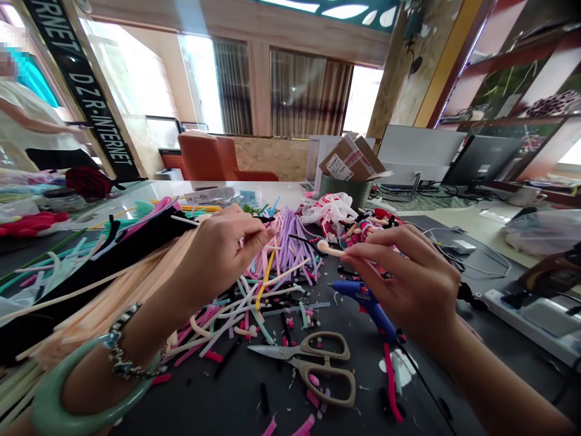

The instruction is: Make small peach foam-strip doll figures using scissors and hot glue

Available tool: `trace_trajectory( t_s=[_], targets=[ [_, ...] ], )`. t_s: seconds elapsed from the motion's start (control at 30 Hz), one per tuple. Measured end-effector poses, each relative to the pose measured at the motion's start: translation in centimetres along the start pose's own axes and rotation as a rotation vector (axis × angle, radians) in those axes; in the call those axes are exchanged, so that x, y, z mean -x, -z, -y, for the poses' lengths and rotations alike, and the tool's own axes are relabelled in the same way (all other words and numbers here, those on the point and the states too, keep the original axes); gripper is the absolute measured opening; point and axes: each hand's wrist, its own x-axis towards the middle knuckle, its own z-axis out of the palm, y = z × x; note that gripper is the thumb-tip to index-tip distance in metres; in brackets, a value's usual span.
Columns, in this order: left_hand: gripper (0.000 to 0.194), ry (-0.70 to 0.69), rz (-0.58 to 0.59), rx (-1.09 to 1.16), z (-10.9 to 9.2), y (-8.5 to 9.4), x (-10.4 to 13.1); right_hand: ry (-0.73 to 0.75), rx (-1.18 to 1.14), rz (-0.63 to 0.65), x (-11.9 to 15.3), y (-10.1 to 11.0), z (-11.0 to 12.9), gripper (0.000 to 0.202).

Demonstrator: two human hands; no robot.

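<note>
Between thumb and forefinger, my right hand (402,272) pinches a short cream fuzzy stem (333,249) with a curled end. My left hand (229,248) is closed, thumb against the fingers, over the pile of cut stems; what it holds, if anything, is too small to name. A thin black stem (302,240) lies between the two hands. Below them, scissors (313,357) with beige handles rest partly open on the dark table (209,406). A blue glue gun (370,306) lies just left of my right hand. Purple stems (293,242) are heaped behind.
Long peach stems (109,297) are bundled at the left. Behind the pile are a white plastic bag (330,212) and a cardboard box (351,158). A power strip (531,321) and cables lie at the right, with monitors (420,154) farther back. A person (40,115) stands at far left.
</note>
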Motion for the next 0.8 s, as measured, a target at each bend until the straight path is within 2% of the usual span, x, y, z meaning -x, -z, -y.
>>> trace_trajectory(
  t_s=[0.13,0.23,0.3,0.4,0.53,0.67,0.8],
  targets=[
    [0.009,0.034,0.12,0.162,-0.9,0.0,0.1,-0.028,-0.026,0.005,0.0,0.1,0.3,0.007],
    [0.026,0.081,0.2,0.257,-1.2,0.0,0.1,-0.048,-0.043,0.01,-0.1,0.3,0.6,0.007],
    [0.025,0.097,0.231,0.281,-1.5,0.0,0.1,-0.059,-0.067,0.017,-0.1,0.4,0.8,0.007],
    [0.012,0.126,0.204,0.325,-1.8,-0.3,0.1,-0.079,-0.102,0.023,-0.2,0.4,1.0,0.008],
    [0.025,0.12,0.219,0.508,-2.2,-0.8,0.3,-0.092,-0.119,0.029,-0.1,0.3,1.2,0.009],
    [0.014,0.197,0.145,0.667,-2.6,-1.4,0.7,-0.087,-0.136,0.049,-0.1,0.3,1.5,0.008],
    [0.014,0.244,0.084,0.7,-3.0,-1.9,1.0,-0.079,-0.139,0.054,0.0,0.0,1.7,0.009]
  ],
)
